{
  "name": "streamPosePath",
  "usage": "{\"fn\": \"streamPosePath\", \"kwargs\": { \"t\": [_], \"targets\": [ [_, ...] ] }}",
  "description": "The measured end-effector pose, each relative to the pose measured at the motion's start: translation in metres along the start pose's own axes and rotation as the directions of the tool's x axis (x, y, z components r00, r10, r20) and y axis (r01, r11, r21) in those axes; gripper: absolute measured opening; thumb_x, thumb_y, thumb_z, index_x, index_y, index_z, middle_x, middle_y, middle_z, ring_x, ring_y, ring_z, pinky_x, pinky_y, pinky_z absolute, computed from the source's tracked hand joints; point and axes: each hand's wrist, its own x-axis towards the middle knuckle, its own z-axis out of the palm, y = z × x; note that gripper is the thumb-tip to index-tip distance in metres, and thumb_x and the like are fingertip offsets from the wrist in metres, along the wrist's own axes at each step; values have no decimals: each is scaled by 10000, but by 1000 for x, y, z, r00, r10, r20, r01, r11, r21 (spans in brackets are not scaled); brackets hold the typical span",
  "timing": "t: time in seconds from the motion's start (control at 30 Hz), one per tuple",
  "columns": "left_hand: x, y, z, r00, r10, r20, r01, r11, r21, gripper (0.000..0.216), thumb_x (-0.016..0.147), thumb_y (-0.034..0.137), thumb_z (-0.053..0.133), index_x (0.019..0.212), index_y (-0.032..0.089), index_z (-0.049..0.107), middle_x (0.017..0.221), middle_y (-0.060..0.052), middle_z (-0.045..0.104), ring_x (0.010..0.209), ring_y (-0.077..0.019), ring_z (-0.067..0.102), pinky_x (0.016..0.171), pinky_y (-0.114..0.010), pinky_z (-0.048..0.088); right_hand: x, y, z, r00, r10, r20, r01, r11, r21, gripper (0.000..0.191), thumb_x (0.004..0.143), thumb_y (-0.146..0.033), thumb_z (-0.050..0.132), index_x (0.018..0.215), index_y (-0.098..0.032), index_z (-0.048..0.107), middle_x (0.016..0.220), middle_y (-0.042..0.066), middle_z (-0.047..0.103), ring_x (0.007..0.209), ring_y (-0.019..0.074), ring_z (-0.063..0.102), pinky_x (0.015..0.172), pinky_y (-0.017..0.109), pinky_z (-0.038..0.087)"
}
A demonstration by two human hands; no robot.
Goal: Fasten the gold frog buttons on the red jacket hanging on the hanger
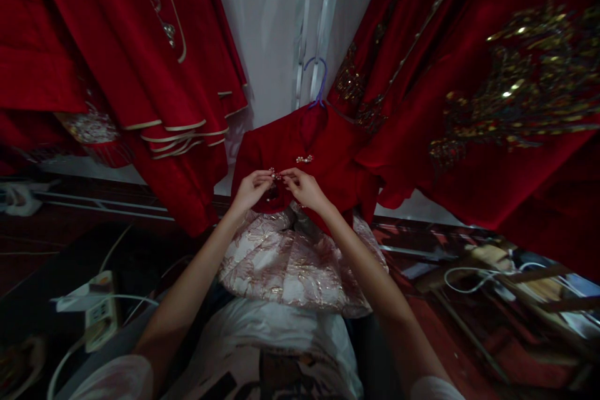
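Note:
A small red jacket (328, 144) hangs in front of me from a purple hanger (322, 84). Both of my hands are at the lower part of its front opening. My left hand (253, 189) pinches the left side of a beaded fastener (275, 175). Close beside it, my right hand (305, 189) has its fingertips closed on the fastener's right side. Higher on the jacket sits another beaded fastener (304, 159). Whether the pinched halves are joined cannot be made out. Below the jacket spreads a pale pink and gold patterned skirt (300, 259), over my lap.
Red garments with gold trim (182, 100) hang at left, and a red garment with gold sequins (510, 94) hangs at right. A power strip (100, 312) with white cables lies at lower left. A wooden frame (473, 325) with a white cable stands at lower right.

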Motion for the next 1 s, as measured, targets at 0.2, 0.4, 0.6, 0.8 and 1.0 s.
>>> {"fn": "streamPosePath", "kwargs": {
  "t": [0.2, 0.4, 0.6, 0.8, 1.0],
  "targets": [
    [-25, -24, -6, 994, -72, 84, 46, 960, 276, 365, 616, 313, 764, 891, 155, 584, 740, -13, 640, 642, -118, 605, 633, -264, 505, -52, 15, -55, 992, 91, 84, -90, 996, -8, 260, 936, -294, 435, 1067, -185, 630, 1038, 78, 691, 881, 152, 666, 787, 298, 537],
    [-37, -21, 5, 976, -10, 218, -90, 891, 444, 247, 651, 249, 719, 822, 190, 551, 698, 27, 590, 617, -110, 587, 573, -224, 468, -63, 25, -82, 966, 220, 139, -225, 974, 20, 211, 877, -340, 528, 963, -171, 620, 879, 65, 684, 726, 142, 659, 624, 264, 544],
    [-26, -12, 1, 951, -15, 310, -212, 699, 683, 175, 618, 159, 678, 752, 216, 581, 664, 14, 612, 574, -133, 579, 526, -230, 414, -60, 14, -53, 975, 185, 126, -158, 967, -198, 343, 753, -462, 691, 925, -178, 606, 797, 34, 666, 641, 124, 614, 577, 233, 457],
    [-30, 3, -10, 896, -30, 443, -256, 781, 569, 90, 692, 212, 636, 772, 216, 594, 651, 11, 626, 593, -140, 603, 555, -228, 454, -61, 22, -32, 978, 196, 73, -154, 909, -387, 292, 719, -407, 719, 848, -206, 550, 744, 2, 637, 648, 130, 592, 571, 224, 380],
    [-36, -5, -7, 914, 89, 395, -306, 791, 530, 137, 741, 245, 617, 863, 198, 577, 764, -11, 620, 647, -126, 592, 591, -236, 492, -58, 25, -38, 977, 184, 111, -154, 959, -236, 208, 759, -340, 683, 836, -186, 567, 698, 5, 637, 611, 123, 596, 551, 220, 398]
  ]
}}
